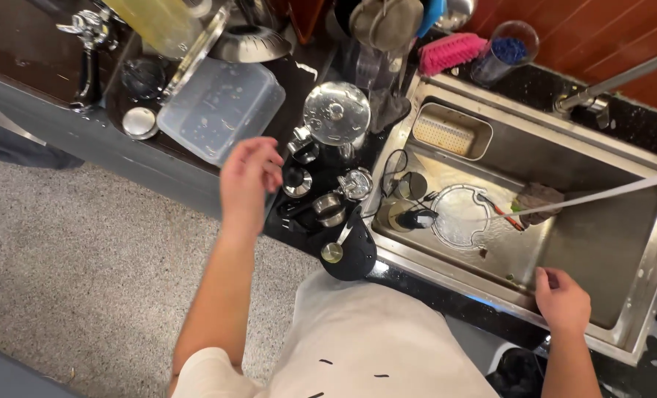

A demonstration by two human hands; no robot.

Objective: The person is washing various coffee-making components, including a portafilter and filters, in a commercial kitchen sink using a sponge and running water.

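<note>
Left hand: the left hand [249,177] hangs in the air over the dark table [303,77], fingers [271,158] loosely curled and holding nothing, just left of the cluster of small metal pots [328,206].
Right hand: the right hand [562,301] rests on the front rim of the steel sink [638,243], fingers bent over the edge, gripping no object.
Small metal pots: grouped on the table just left of the sink, several with black handles; a round glass lid [336,112] with a knob lies just behind them.
Ladle: a small ladle [334,250] rests on a black round piece at the table's front edge, left of the sink's near corner.
Sink contents: a clear glass lid [459,216] lies flat on the sink floor; a brown cloth [539,200] sits to its right, a dark cup [415,186] to its left, a perforated tray [450,133] at the back-left corner.
Water: a thin stream crosses the sink from the right towards the cloth.
Behind the sink: a pink brush [450,51] and a glass of blue material [507,50] stand at the back edge; the tap [601,92] is at the sink's rear right.
Left of the sink: a clear plastic container [221,107] lies on the table, beyond the pots.
</note>
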